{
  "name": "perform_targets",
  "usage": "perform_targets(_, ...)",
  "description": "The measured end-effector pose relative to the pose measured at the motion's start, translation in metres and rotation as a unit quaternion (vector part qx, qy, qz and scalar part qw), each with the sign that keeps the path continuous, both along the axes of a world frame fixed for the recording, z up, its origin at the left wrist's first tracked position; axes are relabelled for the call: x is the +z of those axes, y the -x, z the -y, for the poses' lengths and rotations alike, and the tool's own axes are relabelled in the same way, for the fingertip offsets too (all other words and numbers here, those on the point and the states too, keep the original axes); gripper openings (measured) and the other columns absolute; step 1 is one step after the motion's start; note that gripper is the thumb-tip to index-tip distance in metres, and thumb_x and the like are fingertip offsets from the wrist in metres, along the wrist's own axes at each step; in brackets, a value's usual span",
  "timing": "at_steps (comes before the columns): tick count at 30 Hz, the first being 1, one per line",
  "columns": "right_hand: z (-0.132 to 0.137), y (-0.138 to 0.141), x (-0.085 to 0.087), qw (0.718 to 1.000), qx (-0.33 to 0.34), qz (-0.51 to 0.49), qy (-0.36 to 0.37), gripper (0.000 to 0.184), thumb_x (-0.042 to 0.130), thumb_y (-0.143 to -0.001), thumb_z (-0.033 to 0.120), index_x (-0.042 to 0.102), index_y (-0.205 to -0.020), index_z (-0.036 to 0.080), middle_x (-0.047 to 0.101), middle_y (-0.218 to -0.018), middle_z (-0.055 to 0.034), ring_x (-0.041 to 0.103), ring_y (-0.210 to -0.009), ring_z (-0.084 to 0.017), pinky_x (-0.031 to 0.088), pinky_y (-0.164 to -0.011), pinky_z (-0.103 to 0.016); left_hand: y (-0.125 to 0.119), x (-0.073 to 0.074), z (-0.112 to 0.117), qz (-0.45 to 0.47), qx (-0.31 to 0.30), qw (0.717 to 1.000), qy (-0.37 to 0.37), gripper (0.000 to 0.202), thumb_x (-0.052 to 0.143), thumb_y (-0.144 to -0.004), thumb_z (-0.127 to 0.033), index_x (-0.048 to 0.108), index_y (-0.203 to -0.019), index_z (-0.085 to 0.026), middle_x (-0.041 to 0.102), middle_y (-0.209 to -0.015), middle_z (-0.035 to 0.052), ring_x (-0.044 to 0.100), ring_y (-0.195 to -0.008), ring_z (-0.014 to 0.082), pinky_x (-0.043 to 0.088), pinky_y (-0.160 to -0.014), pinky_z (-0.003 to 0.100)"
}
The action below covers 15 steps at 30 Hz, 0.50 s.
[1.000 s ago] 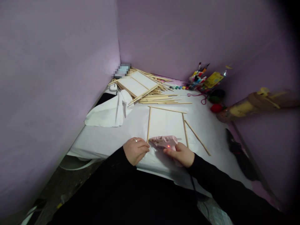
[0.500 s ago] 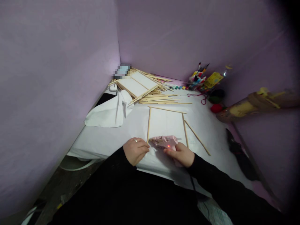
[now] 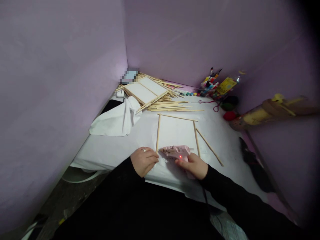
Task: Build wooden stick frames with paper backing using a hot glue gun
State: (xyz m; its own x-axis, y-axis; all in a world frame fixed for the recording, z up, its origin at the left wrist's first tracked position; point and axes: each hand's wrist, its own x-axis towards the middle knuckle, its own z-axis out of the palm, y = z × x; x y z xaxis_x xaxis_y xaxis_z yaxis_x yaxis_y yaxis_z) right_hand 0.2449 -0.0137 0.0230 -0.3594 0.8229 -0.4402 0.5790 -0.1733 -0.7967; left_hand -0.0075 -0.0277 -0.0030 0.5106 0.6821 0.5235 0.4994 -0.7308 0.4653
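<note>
Stick frame [image 3: 177, 117], on desk [image 3: 110, 150]: three sides laid, near side showing none. Glue gun [image 3: 177, 152]: grasped in right hand [image 3: 194, 166], tip near left stick's [image 3: 158, 133] lower end. Left hand [image 3: 144, 161]: beside same end, grip unclear. Loose stick [image 3: 209, 146]: right of frame.

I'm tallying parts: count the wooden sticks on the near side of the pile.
4: left stick, far stick, right stick, and loose stick farther right. The hot-glue gun may hide others.
</note>
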Motion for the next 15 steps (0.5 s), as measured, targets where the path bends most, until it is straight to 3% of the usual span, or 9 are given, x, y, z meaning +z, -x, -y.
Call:
perform_targets(11,0.0018,-0.0056,0.0023,1.0,-0.008,-0.006,-0.011,0.041,0.058,-0.075,0.049,0.068,-0.095,0.015,0.064,-0.068,-0.0042,0.053,-0.061,-0.017,0.042,-0.055,-0.028,0.0002,0.0005,-0.0005,0.004,-0.003,1.0,-0.005,0.011,0.053,-0.084,-0.018,0.063,-0.084,-0.02,0.07,-0.09,0.0015,0.06,-0.086,0.0158,0.046,-0.078,0.033)
perform_targets(15,0.0016,-0.0061,0.0084,1.0,-0.008,0.007,0.003,0.041,0.057,-0.073,0.051,0.067,-0.088,0.014,0.058,-0.06,-0.002,0.048,-0.054,-0.014,0.037,-0.05,-0.026,0.0003,0.0005,-0.0008,0.009,-0.008,1.0,-0.002,0.01,0.054,-0.084,-0.017,0.063,-0.084,-0.019,0.07,-0.091,0.0016,0.06,-0.086,0.0164,0.046,-0.078,0.033)
